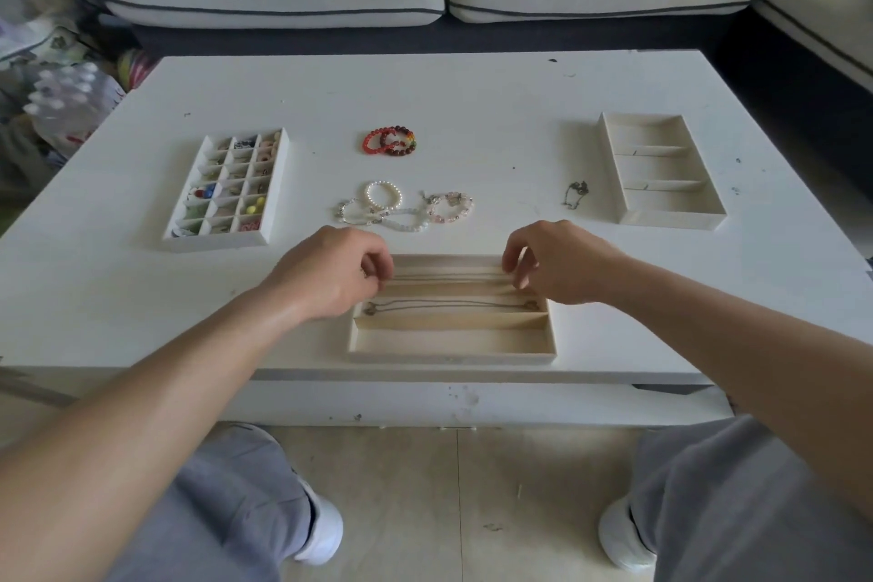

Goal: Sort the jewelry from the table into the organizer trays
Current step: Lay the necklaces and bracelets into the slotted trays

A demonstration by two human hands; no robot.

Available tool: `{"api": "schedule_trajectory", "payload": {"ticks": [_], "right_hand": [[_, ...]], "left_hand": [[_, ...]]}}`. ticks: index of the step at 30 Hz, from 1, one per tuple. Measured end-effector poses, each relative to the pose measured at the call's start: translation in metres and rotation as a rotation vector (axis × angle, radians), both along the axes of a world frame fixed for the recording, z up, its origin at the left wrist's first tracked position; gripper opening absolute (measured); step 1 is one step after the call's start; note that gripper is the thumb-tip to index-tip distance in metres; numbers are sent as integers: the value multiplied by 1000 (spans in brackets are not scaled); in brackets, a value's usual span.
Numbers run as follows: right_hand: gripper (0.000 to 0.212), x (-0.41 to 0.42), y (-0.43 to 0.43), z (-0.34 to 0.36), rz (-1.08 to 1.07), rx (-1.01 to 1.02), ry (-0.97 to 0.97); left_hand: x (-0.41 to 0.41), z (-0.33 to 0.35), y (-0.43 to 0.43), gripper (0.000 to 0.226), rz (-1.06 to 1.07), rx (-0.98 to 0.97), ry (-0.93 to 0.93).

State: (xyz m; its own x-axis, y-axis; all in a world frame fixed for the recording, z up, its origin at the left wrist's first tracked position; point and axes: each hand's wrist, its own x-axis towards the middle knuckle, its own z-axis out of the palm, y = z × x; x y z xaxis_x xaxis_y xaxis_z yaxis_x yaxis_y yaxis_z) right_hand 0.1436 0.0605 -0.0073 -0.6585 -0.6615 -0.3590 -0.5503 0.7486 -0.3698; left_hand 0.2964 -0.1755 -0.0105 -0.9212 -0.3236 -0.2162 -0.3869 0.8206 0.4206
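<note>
Both hands are curled, and each pinches one end of a thin metal chain necklace. I see the chain stretched straight between my left hand at 9 o'clock and my right hand at 3 o'clock. It lies over the farthest slot of the beige long-slot tray, which sits at 6 o'clock on the white table. A second thin necklace lies in the next slot. Pale beaded bracelets lie at 12 o'clock from the tray, with red beaded bracelets beyond them. A dark loose chain is at 2 o'clock.
</note>
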Motion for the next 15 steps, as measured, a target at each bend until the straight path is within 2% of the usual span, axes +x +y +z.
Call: {"api": "schedule_trajectory", "payload": {"ticks": [2, 6, 15], "right_hand": [[43, -2, 6, 6, 54, 4, -49], [44, -3, 10, 9, 126, 50, -84], [34, 0, 8, 0, 181, 185, -29]], "left_hand": [[1, 0, 3, 26, -50, -6, -88], [1, -5, 10, 34, -88, -63, -142], [-1, -12, 4, 37, -88, -120, -249]]}}
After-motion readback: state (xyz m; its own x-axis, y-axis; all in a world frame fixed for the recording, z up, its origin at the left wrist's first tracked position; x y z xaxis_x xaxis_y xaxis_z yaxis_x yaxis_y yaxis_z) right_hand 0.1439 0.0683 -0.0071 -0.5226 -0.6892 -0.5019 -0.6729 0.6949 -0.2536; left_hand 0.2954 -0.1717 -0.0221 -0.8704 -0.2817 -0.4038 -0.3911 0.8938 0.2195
